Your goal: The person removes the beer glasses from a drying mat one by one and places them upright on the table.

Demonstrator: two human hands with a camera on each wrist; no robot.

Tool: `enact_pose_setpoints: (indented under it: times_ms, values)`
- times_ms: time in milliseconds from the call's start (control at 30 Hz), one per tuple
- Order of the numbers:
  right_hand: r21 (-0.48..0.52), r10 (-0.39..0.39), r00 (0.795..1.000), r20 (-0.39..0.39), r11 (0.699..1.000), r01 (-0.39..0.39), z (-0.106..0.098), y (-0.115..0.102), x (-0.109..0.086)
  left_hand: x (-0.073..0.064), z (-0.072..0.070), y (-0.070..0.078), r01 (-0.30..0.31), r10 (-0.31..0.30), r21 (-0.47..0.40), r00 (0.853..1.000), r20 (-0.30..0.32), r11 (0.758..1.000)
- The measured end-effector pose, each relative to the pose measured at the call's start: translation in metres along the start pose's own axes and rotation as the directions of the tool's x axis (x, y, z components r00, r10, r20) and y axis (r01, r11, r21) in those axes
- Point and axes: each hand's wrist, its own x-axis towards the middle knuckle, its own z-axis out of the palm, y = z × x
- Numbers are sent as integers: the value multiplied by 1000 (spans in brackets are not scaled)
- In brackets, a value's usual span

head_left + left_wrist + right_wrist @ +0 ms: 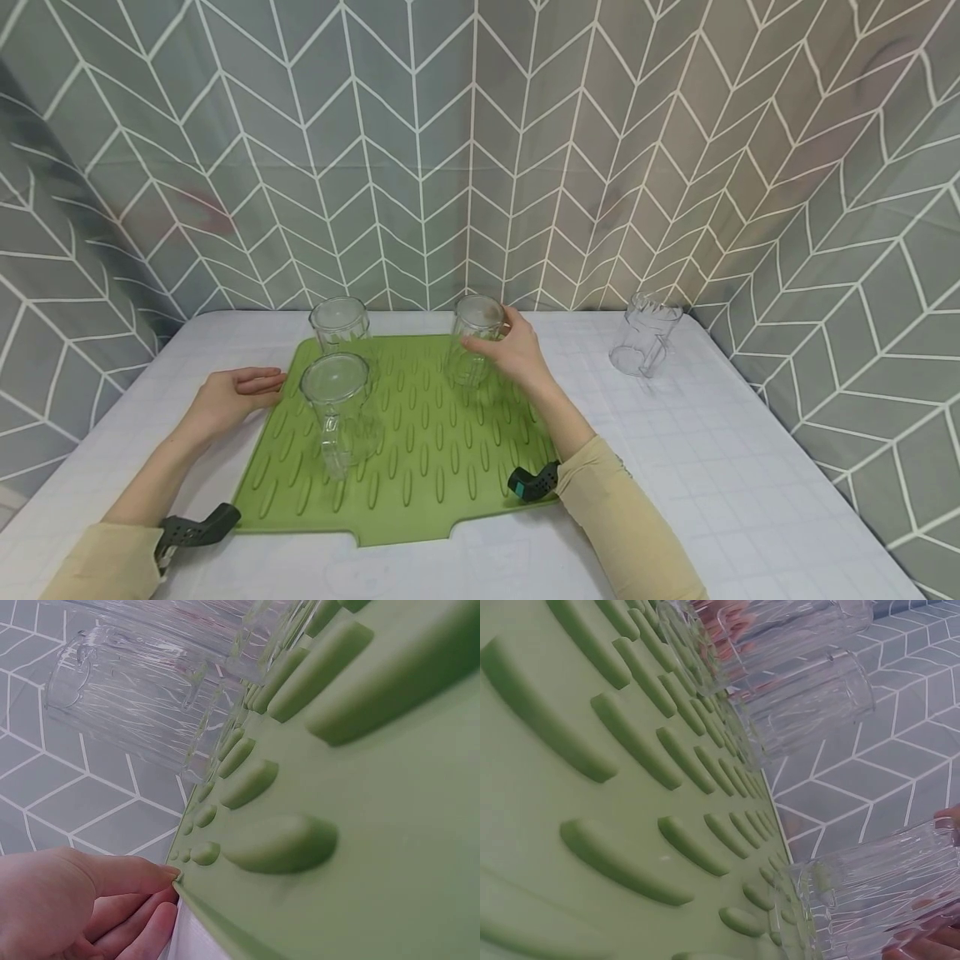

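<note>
In the head view my right hand (517, 346) holds a clear glass mug (467, 367) upright at the back right of a green ribbed mat (405, 521). Thumb and fingers lie on either side of the glass, partly seen through it in the right wrist view. My left hand (232, 400) is at the mat's left edge; in the left wrist view its thumb (139, 875) and fingers pinch that edge. Two more clear mugs stand on the mat's left side, a rear mug (341, 325) and a front mug (345, 412) whose handle points toward me.
Another clear glass mug (647, 337) stands off the mat, on the white tablecloth (720, 467) to the right. Behind the table hangs a grey curtain (442, 167) with white zigzag lines, and it wraps round both sides. A black wrist camera sits on each forearm.
</note>
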Motion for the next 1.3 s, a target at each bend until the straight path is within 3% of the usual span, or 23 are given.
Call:
enact_pose_setpoints:
  times_ms: [667,1300]
  values:
    - [65,11,999,44,998,-14,-11,0,1,-1,-1,1,-3,3,14,1000,-1,1000]
    - [19,43,996,73,999,-44,-23,0,4,-1,0,0,-3,3,6,1000,-3,1000]
